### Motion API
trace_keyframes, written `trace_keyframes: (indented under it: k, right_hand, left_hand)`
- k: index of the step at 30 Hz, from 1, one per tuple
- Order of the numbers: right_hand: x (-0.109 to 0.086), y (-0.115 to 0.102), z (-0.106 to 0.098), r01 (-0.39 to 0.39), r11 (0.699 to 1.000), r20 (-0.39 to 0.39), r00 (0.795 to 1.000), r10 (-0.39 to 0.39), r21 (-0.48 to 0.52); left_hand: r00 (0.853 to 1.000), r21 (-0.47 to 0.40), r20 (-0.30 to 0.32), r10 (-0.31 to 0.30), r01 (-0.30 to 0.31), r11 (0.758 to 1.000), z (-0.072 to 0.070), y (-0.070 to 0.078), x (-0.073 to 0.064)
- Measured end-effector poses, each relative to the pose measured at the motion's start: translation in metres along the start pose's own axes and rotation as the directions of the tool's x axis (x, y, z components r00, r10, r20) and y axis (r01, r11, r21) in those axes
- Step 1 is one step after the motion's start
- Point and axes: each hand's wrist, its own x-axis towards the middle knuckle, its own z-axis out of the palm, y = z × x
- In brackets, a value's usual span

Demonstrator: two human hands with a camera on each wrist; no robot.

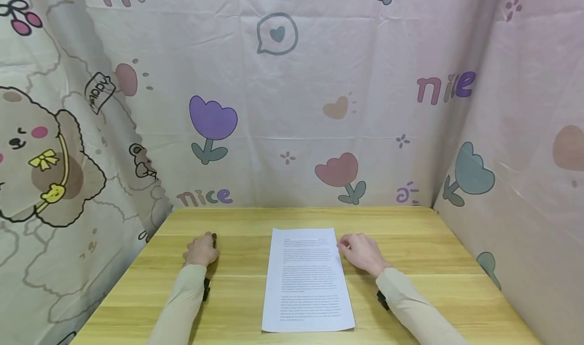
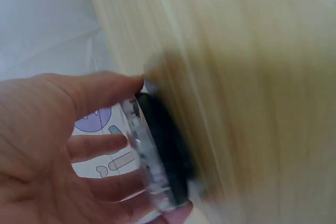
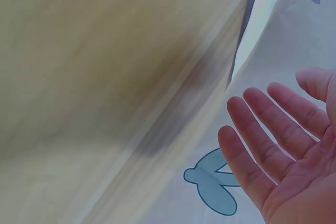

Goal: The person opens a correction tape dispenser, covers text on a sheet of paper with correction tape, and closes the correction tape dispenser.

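My left hand [image 1: 201, 250], on the left part of the table, grips a small oblong object [image 2: 169, 150] between thumb and fingers. It is black along one side and clear or silvery along the other; blur leaves me unable to tell its kind. From the head view only a dark sliver of it shows beside the fingers. A printed sheet of paper [image 1: 303, 279] lies flat in the middle of the table. Close by the sheet's upper right edge is my right hand [image 1: 362, 252]. Its fingers [image 3: 257, 150] are relaxed and hold nothing in the right wrist view.
The wooden table [image 1: 242, 220] carries the sheet and both forearms. Behind it and along both sides hangs a patterned curtain [image 1: 274, 106]. Dark wrist cameras sit at both cuffs.
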Motion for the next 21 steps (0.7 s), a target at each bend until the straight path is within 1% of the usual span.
trace_keyframes:
  k: [3,8,10,14,17,21]
  right_hand:
    - [-0.001,-0.001,0.000,0.008,1.000,0.011,1.000,-0.008,-0.001]
    - [-0.001,-0.001,0.000,0.008,1.000,0.009,1.000,-0.008,0.001]
    - [-0.002,-0.001,0.000,0.009,1.000,0.011,1.000,-0.009,0.003]
    - [-0.002,-0.003,0.001,0.013,1.000,0.021,1.000,-0.013,0.003]
    - [-0.001,-0.005,0.003,0.023,1.000,0.022,0.999,-0.023,0.003]
    - [-0.001,-0.008,0.005,0.043,0.999,0.010,0.999,-0.043,0.003]
  left_hand:
    - [0.999,-0.014,-0.044,0.029,-0.029,0.999,0.002,-0.003,0.001]
    - [0.990,-0.034,-0.118,0.074,-0.079,0.996,0.004,-0.004,0.003]
    - [0.988,-0.027,-0.131,0.087,-0.091,0.995,0.003,-0.003,0.004]
    - [0.987,-0.024,-0.137,0.087,-0.091,0.996,0.001,0.002,0.003]
    - [0.984,-0.053,-0.154,0.084,-0.093,0.994,0.001,0.007,0.002]
    - [0.976,-0.117,-0.189,0.105,-0.128,0.985,0.002,0.012,0.003]
